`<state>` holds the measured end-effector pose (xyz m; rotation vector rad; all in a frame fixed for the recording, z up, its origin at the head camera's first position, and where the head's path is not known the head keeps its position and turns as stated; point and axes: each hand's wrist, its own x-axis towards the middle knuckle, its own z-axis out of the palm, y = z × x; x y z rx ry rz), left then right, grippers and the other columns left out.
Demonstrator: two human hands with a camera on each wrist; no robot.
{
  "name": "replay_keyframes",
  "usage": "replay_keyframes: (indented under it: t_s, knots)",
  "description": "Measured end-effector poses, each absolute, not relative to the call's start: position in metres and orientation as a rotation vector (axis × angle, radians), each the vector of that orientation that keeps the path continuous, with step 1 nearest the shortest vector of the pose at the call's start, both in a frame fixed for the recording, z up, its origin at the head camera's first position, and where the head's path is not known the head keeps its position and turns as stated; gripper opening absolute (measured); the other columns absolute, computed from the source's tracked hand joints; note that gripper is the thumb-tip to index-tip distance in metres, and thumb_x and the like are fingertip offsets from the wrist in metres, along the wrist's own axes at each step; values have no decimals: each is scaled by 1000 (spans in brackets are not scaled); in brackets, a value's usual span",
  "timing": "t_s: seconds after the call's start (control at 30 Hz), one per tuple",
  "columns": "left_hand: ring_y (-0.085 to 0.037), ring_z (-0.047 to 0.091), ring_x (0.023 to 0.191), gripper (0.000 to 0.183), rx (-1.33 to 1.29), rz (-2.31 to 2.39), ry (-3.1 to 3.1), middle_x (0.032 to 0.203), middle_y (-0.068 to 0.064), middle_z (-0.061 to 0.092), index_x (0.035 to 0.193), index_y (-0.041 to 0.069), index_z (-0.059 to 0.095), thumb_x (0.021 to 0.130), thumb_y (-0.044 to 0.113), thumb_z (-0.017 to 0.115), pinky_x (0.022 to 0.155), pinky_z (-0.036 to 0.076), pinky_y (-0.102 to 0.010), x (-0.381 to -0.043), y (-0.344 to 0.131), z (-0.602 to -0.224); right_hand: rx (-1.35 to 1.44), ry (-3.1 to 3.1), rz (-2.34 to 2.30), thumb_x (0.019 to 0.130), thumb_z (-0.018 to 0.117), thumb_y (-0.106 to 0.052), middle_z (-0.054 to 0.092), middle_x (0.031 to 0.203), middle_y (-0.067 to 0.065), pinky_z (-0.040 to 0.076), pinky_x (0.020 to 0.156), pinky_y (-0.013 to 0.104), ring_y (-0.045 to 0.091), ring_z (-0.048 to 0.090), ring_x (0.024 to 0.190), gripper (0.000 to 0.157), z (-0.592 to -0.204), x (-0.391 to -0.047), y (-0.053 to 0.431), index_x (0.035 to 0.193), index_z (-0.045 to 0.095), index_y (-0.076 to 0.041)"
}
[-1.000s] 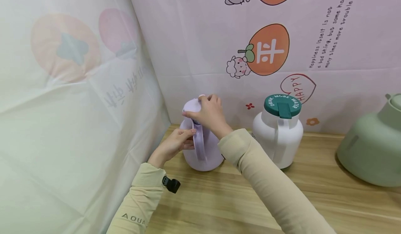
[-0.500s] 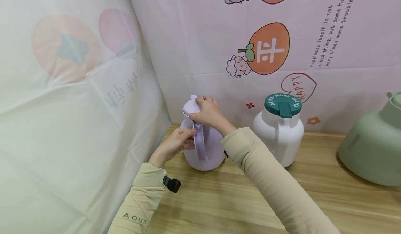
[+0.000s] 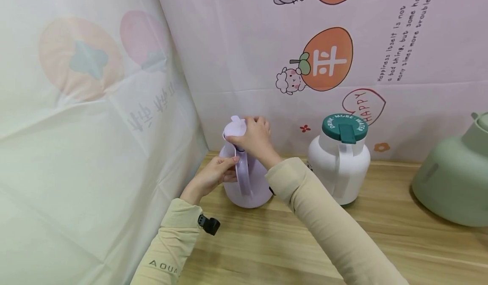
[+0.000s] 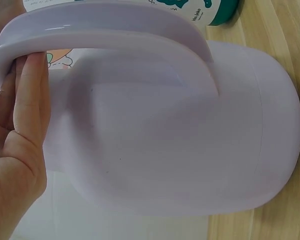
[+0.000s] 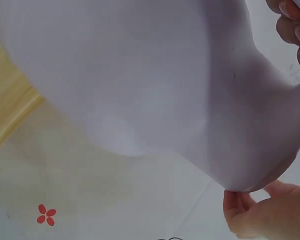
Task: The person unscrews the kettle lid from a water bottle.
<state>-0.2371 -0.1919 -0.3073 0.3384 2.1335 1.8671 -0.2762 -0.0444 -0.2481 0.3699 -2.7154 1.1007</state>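
A lavender thermos jug (image 3: 259,185) stands upright on the wooden table, its handle facing me. My left hand (image 3: 213,172) holds the upper part of that handle (image 3: 242,177), thumb on one side; in the left wrist view its fingers (image 4: 32,95) reach under the handle's inner side. On top, my right hand (image 3: 257,136) grips the round lavender lid (image 3: 234,129), thumb at the near edge and fingers at the far right. A small tab on the lid points away from me. In the right wrist view, the fingertips (image 5: 235,202) touch the jug's top edge.
To the right stands a white thermos jug (image 3: 339,170) with a green lid (image 3: 345,128). Farther right is a sage green jug (image 3: 453,183), cut off by the frame edge. Printed cloth (image 3: 244,43) hangs behind and along the left side of the wooden table (image 3: 267,247).
The lid has turned, its tab moving leftward into plain view. My right hand twisted, then shifted its thumb back left along the lid. My left hand stays on the handle.
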Motion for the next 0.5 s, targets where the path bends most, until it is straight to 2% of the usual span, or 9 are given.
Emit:
replay_keyframes:
  t_s: [0.13,0.33,0.5]
  knots:
    - [-6,64,86,27,340,1890,2107,90,5,62,100,0,61,99,20,44,85,57,-29,-237,-192,-305,449,-2752,1121,78,75,-37,40,145,22,33,111,46,39,33,134,81,-243,-282,-40,142,40,-2]
    - [-5,64,81,23,347,1899,2098,85,5,58,87,9,61,98,20,44,79,57,-23,-236,-191,-304,594,-2781,1197,80,68,-26,37,149,21,33,114,46,36,34,137,77,-242,-290,-33,145,35,0]
    - [-5,63,80,24,339,1910,2084,83,5,58,84,12,62,99,19,44,78,57,-22,-235,-191,-305,564,-2757,1182,82,69,-37,27,153,22,33,113,51,39,27,140,74,-244,-286,-35,142,42,-2]
